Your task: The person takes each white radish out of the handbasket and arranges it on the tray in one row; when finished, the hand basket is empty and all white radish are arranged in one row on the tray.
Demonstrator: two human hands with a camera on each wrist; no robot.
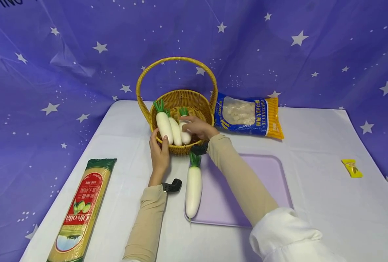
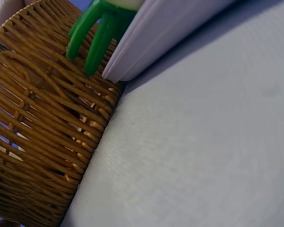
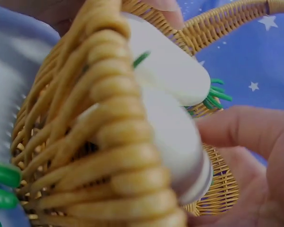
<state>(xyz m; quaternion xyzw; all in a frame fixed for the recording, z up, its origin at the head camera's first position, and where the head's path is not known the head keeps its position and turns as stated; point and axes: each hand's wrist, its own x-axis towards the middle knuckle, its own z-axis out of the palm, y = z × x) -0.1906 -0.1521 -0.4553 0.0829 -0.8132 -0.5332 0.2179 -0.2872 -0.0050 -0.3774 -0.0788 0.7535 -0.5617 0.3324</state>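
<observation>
The wicker basket (image 1: 181, 150) holds several white radishes with green tops. My right hand (image 1: 198, 128) reaches inside and grips the rightmost radish (image 1: 185, 137); in the right wrist view its thumb (image 3: 246, 125) lies along a radish (image 3: 173, 137). My left hand (image 1: 159, 156) rests against the basket's front left side, its fingertips at the rim, close to the leftmost radish (image 1: 163, 127). Only slivers of that hand show in the left wrist view, beside the basket wall (image 2: 42, 113). Another radish (image 1: 194, 193) lies along the left edge of the lilac tray (image 1: 240, 221).
A blue and orange pasta bag (image 1: 274, 118) lies right of the basket. On the left is a long spaghetti pack (image 1: 94, 196); at the far right, a small yellow packet (image 1: 352, 168). The basket's tall handle (image 1: 177, 58) arches above. A starry purple cloth (image 1: 194, 40) hangs behind.
</observation>
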